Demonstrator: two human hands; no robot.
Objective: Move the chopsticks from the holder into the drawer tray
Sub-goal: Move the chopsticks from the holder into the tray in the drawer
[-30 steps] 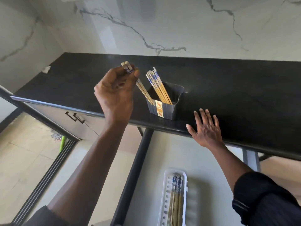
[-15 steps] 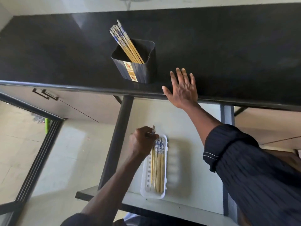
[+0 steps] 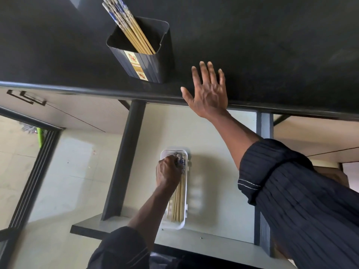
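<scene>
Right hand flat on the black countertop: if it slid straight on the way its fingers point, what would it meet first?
Nothing, apparently: the right hand points across bare black countertop; the dark rectangular chopstick holder stands off to its left.

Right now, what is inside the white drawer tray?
The tray holds a row of chopsticks lying lengthwise. The left hand covers their upper ends, so any pair in its grip is hidden.

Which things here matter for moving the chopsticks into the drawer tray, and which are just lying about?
Part of the job:
- dark holder on the counter
- chopsticks in the holder
- white tray in the open drawer
- chopsticks in the tray
- left hand, over the tray
- right hand, flat on the counter edge

Just lying about:
- green object on the floor
- cabinet handles
</scene>
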